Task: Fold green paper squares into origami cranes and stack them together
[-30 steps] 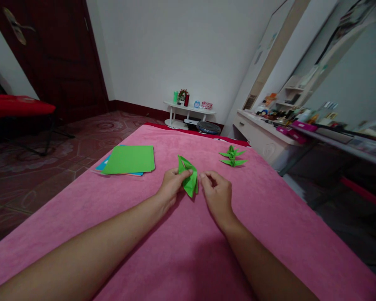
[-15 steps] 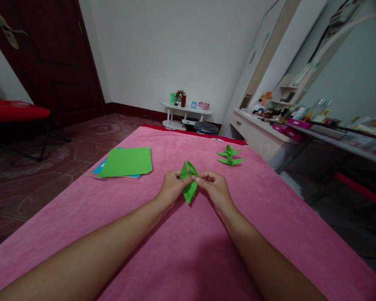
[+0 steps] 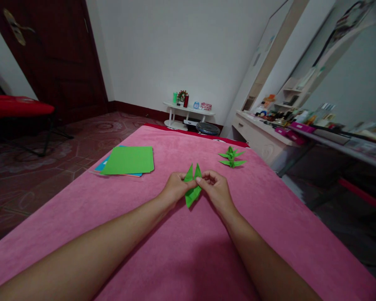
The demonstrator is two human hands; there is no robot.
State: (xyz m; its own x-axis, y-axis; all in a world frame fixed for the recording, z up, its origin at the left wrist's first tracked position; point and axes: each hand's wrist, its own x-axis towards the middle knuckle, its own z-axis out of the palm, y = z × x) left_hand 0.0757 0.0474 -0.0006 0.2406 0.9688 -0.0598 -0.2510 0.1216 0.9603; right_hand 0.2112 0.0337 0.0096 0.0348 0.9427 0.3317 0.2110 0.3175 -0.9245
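Observation:
A folded piece of green origami paper (image 3: 192, 195) is held between both hands above the pink cloth. Two narrow points stick up from it, with a slit between them, and a wider tip points down toward me. My left hand (image 3: 177, 186) pinches its left side, thumb on top. On the right side, my right hand (image 3: 214, 184) grips it between thumb and curled fingers. Folded green paper cranes (image 3: 232, 158) sit close together farther off to the right. To the left lies a stack of square paper (image 3: 128, 160), green on top, with blue edges showing beneath.
The pink cloth (image 3: 163, 259) covers the surface under my hands. Beyond its far edge stands a low white table (image 3: 191, 109) with small items. A cluttered dresser (image 3: 263, 129) is at the right, a red chair (image 3: 19, 105) and dark door (image 3: 62, 62) at the left.
The two upper points of the folded paper now stand straighter and apart, where one leaned right before. Both hands keep their grip, and the view has shifted slightly.

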